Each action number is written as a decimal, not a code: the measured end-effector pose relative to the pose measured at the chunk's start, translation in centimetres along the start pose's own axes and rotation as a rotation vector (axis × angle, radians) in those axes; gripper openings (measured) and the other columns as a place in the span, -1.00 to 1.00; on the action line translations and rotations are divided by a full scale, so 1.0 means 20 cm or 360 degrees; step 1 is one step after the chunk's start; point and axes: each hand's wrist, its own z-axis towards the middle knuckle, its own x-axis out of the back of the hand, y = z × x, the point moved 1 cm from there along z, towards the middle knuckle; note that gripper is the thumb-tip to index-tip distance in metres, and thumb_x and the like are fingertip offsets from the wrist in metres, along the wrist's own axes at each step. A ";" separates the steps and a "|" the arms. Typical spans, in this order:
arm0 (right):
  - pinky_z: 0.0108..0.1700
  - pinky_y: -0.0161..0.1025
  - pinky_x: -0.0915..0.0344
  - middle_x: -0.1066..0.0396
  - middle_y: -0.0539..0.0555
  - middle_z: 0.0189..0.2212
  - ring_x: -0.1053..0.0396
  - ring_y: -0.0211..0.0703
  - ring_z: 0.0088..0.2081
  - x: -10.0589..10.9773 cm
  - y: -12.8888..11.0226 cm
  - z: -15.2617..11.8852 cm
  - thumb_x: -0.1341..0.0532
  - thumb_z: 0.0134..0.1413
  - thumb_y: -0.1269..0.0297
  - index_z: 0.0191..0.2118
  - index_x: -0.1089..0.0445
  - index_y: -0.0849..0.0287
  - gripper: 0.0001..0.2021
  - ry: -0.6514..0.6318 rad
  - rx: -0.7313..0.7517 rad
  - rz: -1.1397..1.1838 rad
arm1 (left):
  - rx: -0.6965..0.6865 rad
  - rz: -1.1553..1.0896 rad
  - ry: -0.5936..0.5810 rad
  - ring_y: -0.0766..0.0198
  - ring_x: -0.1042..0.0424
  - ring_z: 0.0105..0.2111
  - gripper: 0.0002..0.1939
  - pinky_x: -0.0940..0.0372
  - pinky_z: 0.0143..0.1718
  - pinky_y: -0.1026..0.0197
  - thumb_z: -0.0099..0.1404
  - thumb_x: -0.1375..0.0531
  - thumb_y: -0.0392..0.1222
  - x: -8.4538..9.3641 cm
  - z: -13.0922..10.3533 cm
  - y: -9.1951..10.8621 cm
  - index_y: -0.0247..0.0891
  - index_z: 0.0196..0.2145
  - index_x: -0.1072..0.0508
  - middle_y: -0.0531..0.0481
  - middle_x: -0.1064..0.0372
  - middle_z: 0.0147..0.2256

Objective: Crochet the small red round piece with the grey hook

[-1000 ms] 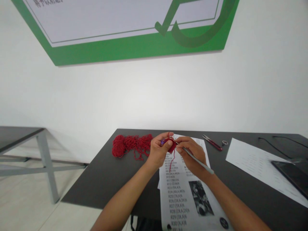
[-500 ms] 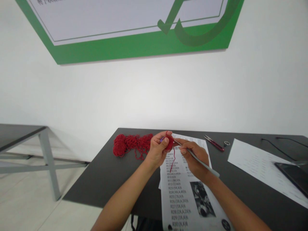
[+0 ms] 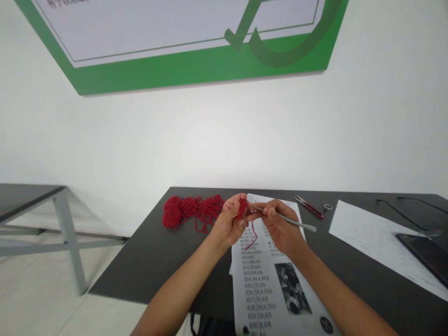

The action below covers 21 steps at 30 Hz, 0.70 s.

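A small piece of red crochet work (image 3: 242,209) is pinched in my left hand (image 3: 229,221), with a strand of red yarn looped over a finger. My right hand (image 3: 282,228) grips a crochet hook (image 3: 297,224) like a pen, its grey handle pointing right and its tip at the edge of the crochet work. The very tip is too small to make out. From the work a loose yarn tail (image 3: 255,235) dangles over the printed pattern sheet (image 3: 254,284). Left of my hands lies a red yarn ball (image 3: 172,212) with a heap of loose, crinkled yarn (image 3: 203,210).
Beyond my right hand lie red-handled thread snips (image 3: 310,207) and a small metal ring (image 3: 327,207). Another printed sheet (image 3: 364,233), a dark phone (image 3: 425,256) and a pair of glasses (image 3: 402,217) are at the right. A second table (image 3: 31,198) stands at the left.
The hook has swung to a flatter angle, and my right hand has turned with it. The crochet work is tilted more edge-on in my left hand, and the yarn tail has shifted.
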 end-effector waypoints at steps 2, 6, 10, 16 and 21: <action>-0.20 -0.20 -0.53 -0.64 -0.01 -0.26 -0.53 -0.24 -0.42 -0.01 0.01 0.02 -0.36 0.17 0.09 -0.37 -0.49 0.05 -0.81 0.0043 -0.0093 0.0167 | -0.0079 0.0140 -0.0002 0.51 -0.28 -0.64 -0.57 -0.18 -0.62 0.45 -0.04 -0.55 -0.03 0.01 0.01 0.00 -0.28 -0.26 -0.60 0.07 -0.48 -0.51; -0.27 -0.21 -0.54 -0.63 -0.04 -0.31 -0.45 -0.28 -0.48 0.00 0.04 0.04 -0.43 0.04 0.01 -0.40 -0.49 0.04 -0.76 0.0203 -0.0144 0.0232 | -0.0475 0.0724 0.0123 0.40 -0.42 -0.54 -0.62 -0.34 -0.50 0.37 -0.09 -0.56 -0.12 0.01 0.02 0.03 -0.29 -0.29 -0.65 -0.01 -0.57 -0.44; -0.21 -0.15 -0.53 -0.61 0.00 -0.31 -0.49 -0.22 -0.38 0.03 0.08 0.04 -0.42 0.05 0.01 -0.34 -0.53 0.04 -0.77 0.0345 0.0063 -0.0081 | -0.0743 0.1240 0.0286 0.20 -0.55 -0.40 -0.72 -0.49 -0.37 0.21 -0.05 -0.50 -0.24 -0.03 0.01 0.05 -0.24 -0.30 -0.68 -0.07 -0.63 -0.36; -0.16 -0.10 -0.51 -0.62 0.09 -0.28 -0.56 -0.09 -0.26 0.06 0.08 0.02 -0.35 0.15 0.03 -0.23 -0.52 0.11 -0.75 0.0521 0.0197 -0.0522 | -0.0726 0.1439 0.0313 0.18 -0.57 -0.43 -0.74 -0.51 -0.41 0.19 0.03 -0.44 -0.28 -0.06 -0.01 0.03 -0.24 -0.25 -0.68 -0.09 -0.64 -0.34; -0.19 -0.14 -0.48 -0.62 0.07 -0.32 -0.56 -0.10 -0.29 0.05 0.04 0.02 -0.31 0.19 0.04 -0.27 -0.51 0.12 -0.76 0.0572 0.0281 -0.0720 | -0.0737 0.1486 0.0309 0.16 -0.58 -0.41 -0.72 -0.52 -0.38 0.17 0.04 -0.44 -0.27 -0.05 -0.01 0.03 -0.25 -0.22 -0.68 -0.10 -0.65 -0.32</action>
